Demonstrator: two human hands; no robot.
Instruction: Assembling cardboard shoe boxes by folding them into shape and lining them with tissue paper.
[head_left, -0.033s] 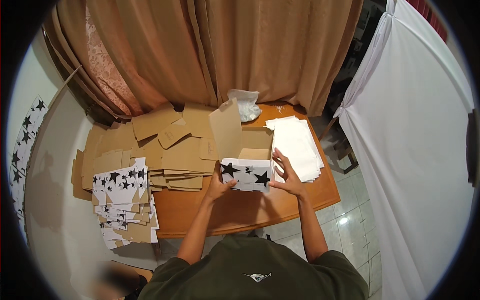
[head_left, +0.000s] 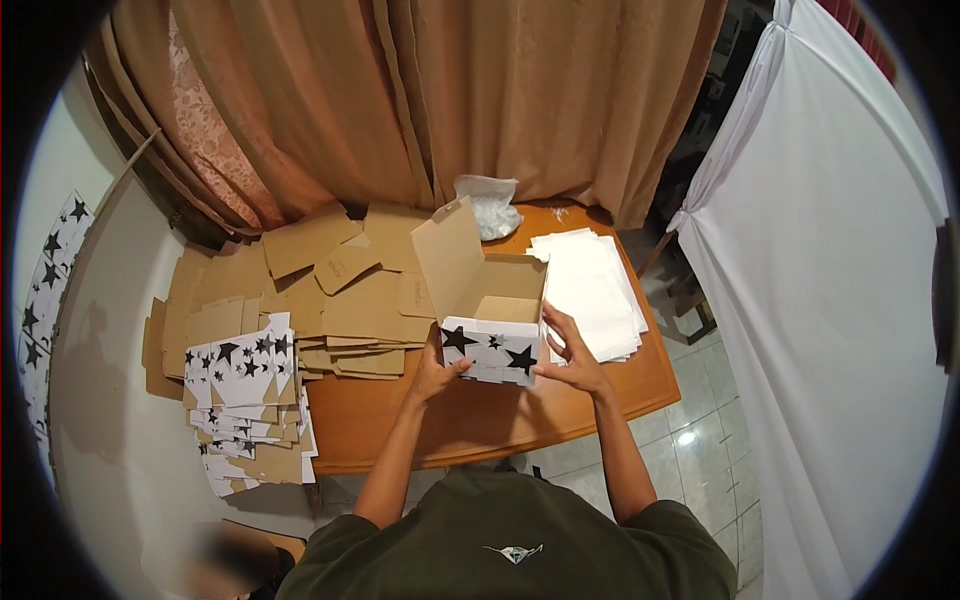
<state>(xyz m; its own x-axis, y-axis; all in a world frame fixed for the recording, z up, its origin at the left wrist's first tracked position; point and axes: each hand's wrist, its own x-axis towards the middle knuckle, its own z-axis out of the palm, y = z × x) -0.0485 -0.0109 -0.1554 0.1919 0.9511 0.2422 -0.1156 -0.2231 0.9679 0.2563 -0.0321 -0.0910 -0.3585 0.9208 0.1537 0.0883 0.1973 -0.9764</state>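
Between my hands is a cardboard box (head_left: 490, 352), white with black stars outside and plain brown inside. Its lid (head_left: 447, 248) stands raised at the left, so the hollow inside shows. My left hand (head_left: 437, 373) grips the lower left corner, thumb across the starred front and the other fingers mostly hidden behind the side. At the right side, my right hand (head_left: 572, 358) holds the box with its thumb at the front corner and its fingertips along the side wall.
Flat brown cardboard pieces (head_left: 370, 317) lie piled on the wooden table (head_left: 380, 425). Star-printed cardboard (head_left: 240, 375) is stacked at the left edge. White sheets (head_left: 590, 300) lie to the right, and a crumpled plastic bag (head_left: 490, 210) sits behind the box. Brown curtains (head_left: 540, 100) hang beyond.
My right hand's fingers have come in slightly against the box's right side, and its thumb has shifted a little left. The raised lid leans slightly farther left.
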